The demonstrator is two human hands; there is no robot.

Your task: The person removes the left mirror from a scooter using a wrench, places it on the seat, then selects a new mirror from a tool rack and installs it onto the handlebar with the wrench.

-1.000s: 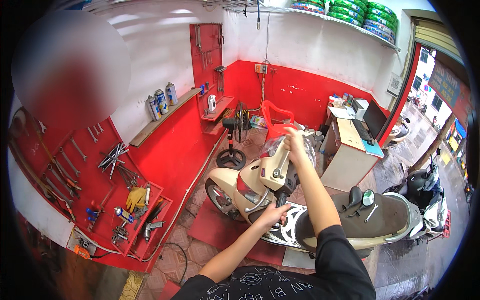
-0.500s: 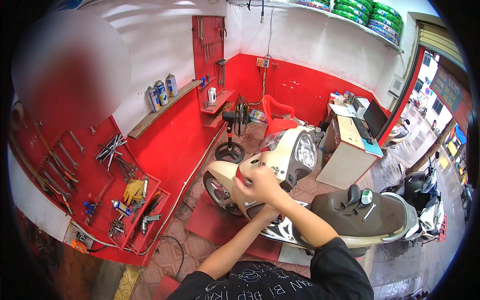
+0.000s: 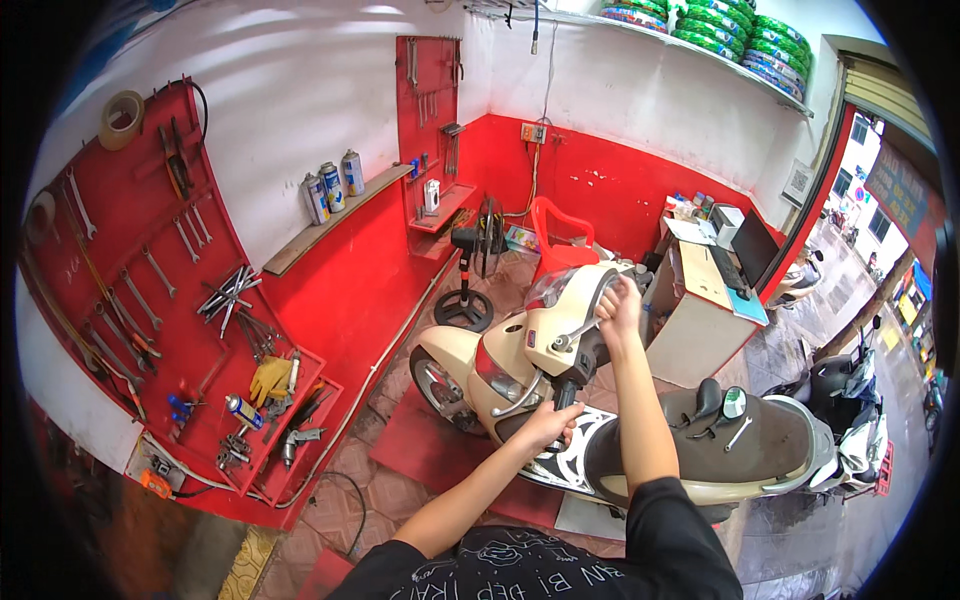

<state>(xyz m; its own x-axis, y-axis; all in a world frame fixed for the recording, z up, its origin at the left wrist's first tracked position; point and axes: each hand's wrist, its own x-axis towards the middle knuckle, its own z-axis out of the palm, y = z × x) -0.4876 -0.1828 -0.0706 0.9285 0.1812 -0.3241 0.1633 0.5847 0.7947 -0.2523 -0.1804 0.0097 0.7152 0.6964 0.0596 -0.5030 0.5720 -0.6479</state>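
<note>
A cream scooter (image 3: 455, 350) stands in front of me, its handlebar turned toward me. My left hand (image 3: 546, 426) is closed around the black handlebar grip (image 3: 566, 394), just behind the silver brake lever (image 3: 522, 399). My right hand (image 3: 621, 308) is a fist above the handlebar cover, closed on the end of a metal wrench (image 3: 582, 333). The wrench's other end meets a round fitting (image 3: 561, 343) on the cover. On the brown seat (image 3: 785, 435) lie two detached mirrors (image 3: 733, 403) and a second, loose wrench (image 3: 739, 432).
At left, a red tool board (image 3: 110, 250) carries wrenches; yellow gloves (image 3: 269, 380) and an air gun (image 3: 299, 442) lie on red trays below. Spray cans (image 3: 331, 186) stand on a wall shelf. A desk (image 3: 700, 325) with a monitor and a red chair (image 3: 560, 235) are beyond the scooter.
My right hand has moved right and away from me, across the handlebar, uncovering the wrench and fitting. My left hand remains low by the grip, which now shows. The view has shifted slightly.
</note>
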